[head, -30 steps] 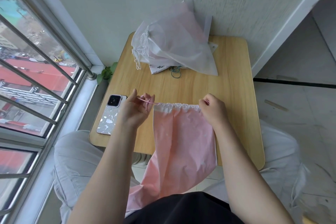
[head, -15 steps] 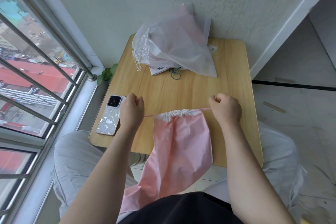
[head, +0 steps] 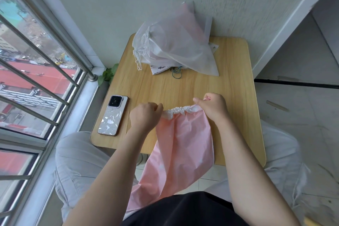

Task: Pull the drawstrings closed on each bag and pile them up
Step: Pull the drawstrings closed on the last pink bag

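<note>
Hands [head: 145, 117] closer, pink bag [head: 180, 145] cinched

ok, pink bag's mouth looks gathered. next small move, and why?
Probably lift the pink bag onto the pile of white bags at the table's far side. Its mouth is bunched tight between the left hand and right hand, and its body hangs off the near edge.

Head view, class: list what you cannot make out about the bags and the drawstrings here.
- Pink bag: lower end hidden behind the dark clothing at the bottom edge.
- Its drawstring: mostly hidden inside the left hand and right hand.
- Pile of white bags: count unclear, layers overlap and are translucent.
</note>
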`<act>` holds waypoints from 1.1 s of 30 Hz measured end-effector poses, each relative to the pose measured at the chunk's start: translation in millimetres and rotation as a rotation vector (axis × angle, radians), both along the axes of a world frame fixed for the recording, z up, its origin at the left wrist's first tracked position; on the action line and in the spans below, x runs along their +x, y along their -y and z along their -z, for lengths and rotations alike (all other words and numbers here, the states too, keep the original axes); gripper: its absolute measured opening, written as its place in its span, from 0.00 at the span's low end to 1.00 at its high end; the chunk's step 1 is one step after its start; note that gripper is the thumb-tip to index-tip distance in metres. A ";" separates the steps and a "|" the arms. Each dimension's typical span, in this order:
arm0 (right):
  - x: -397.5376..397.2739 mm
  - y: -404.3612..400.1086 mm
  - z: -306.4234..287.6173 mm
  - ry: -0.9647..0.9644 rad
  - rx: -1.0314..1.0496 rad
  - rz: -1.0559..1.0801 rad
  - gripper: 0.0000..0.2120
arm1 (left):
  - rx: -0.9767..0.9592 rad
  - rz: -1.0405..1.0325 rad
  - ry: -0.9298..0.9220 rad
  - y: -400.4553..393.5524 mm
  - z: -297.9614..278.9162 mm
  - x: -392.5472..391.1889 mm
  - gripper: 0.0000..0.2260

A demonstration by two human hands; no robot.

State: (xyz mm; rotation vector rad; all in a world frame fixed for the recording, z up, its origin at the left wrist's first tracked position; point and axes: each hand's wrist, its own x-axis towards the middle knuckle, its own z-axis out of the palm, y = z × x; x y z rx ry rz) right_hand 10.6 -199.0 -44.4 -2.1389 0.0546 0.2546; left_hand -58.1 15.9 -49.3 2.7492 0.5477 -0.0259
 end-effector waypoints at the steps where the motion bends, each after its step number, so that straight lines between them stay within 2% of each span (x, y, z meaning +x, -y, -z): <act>1: -0.6 -3.8 -0.3 0.006 -0.003 0.028 0.24 | -0.026 -0.042 0.007 1.4 1.2 -0.1 0.22; 4: -3.7 -16.0 -1.9 0.040 -0.062 0.106 0.21 | -0.173 -0.168 0.017 6.4 -2.8 3.3 0.21; 9: -5.2 -19.6 -7.5 0.097 -0.166 0.204 0.18 | -0.563 -0.425 0.060 -3.2 -1.1 9.0 0.19; 15: 0.8 -6.1 -1.1 0.105 -0.280 0.280 0.17 | -0.687 -0.606 0.111 -22.2 4.7 -0.1 0.17; 19: 6.9 -4.0 9.9 0.114 -0.149 0.266 0.18 | -0.703 -0.548 0.130 -20.0 1.6 2.1 0.16; 22: 14.2 -2.5 4.1 0.136 0.005 0.230 0.08 | -0.883 -0.532 0.167 -20.3 -5.3 11.5 0.11; 23: 15.1 -3.5 1.4 0.160 0.033 0.250 0.10 | -0.935 -0.518 0.160 -19.5 -8.5 15.6 0.10; 25: 14.3 -7.2 -4.5 0.311 -0.007 0.318 0.11 | -0.950 -0.461 0.148 -18.3 -12.0 22.9 0.10; 27: 12.7 -9.9 -11.5 0.378 -0.151 0.312 0.04 | -0.909 -0.409 0.147 -17.4 -13.9 27.9 0.10; 28: 12.6 -11.6 -12.0 0.306 -0.208 0.245 0.05 | -0.877 -0.385 0.149 -17.0 -14.6 29.2 0.10; 31: 10.5 -23.1 -12.5 -0.097 -0.272 -0.040 0.19 | -0.801 -0.321 0.147 -16.4 -17.4 31.5 0.10; 33: 7.2 -33.1 -4.8 -0.240 -0.289 -0.155 0.24 | -0.722 -0.252 0.124 -15.6 -19.9 33.7 0.10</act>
